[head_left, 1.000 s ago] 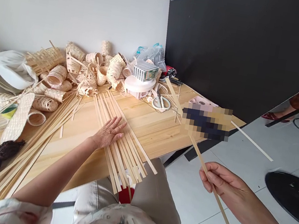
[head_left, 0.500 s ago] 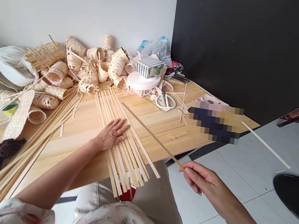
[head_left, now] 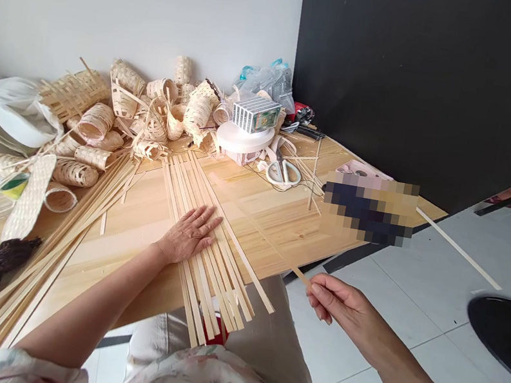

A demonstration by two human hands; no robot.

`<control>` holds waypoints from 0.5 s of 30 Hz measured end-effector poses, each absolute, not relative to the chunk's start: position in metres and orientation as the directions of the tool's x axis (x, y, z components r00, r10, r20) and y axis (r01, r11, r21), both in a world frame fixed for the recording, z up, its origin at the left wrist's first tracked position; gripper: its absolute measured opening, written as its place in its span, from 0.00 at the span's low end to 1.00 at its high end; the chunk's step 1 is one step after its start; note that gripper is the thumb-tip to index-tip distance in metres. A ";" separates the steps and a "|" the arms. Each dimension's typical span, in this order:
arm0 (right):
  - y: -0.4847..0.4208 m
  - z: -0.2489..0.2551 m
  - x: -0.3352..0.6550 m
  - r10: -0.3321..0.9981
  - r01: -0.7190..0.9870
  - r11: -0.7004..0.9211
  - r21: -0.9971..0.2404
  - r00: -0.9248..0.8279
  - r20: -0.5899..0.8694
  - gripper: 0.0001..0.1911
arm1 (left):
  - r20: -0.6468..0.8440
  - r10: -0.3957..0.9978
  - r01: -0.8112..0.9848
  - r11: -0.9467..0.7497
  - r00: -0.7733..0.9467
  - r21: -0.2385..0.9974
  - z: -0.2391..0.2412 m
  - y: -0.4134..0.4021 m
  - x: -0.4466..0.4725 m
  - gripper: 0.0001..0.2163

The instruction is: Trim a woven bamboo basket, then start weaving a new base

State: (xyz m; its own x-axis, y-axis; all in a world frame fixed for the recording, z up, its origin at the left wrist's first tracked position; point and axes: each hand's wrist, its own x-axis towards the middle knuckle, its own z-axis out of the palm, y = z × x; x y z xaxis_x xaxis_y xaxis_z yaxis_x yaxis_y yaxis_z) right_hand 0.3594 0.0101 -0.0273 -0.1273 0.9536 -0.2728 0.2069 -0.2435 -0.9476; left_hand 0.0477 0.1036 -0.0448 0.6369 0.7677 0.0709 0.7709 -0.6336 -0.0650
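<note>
My left hand lies flat with its fingers a little apart on a row of pale bamboo strips. The strips run lengthwise over the wooden table, and their near ends stick out past its front edge above my lap. To the right of the row, my right hand pinches the near end of a single thin strip between thumb and fingers. The rest of that strip reaches up and left over the table, faint and blurred against the wood.
Woven bamboo baskets are heaped at the back left, with a bundle of long strips in front. Scissors lie beside a white round stand holding a box. A pixelated dark item is on the right.
My right hand has shifted slightly left and up with its strip, which now looks fainter. My left hand stays almost in place on the row.
</note>
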 end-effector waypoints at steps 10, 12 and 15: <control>0.001 -0.028 0.403 0.960 0.135 -0.248 -0.959 -0.098 -0.262 0.19 | 0.075 0.774 0.777 -0.627 0.629 -0.051 -0.045 0.105 0.048 0.24; -0.004 -0.030 0.413 0.956 0.099 -0.285 -0.953 -0.047 -0.290 0.21 | 0.074 0.773 0.776 -0.628 0.630 -0.055 -0.045 0.105 0.048 0.24; -0.011 -0.031 0.421 0.952 0.073 -0.302 -0.950 -0.035 -0.305 0.21 | 0.074 0.771 0.775 -0.630 0.632 -0.055 -0.044 0.104 0.048 0.24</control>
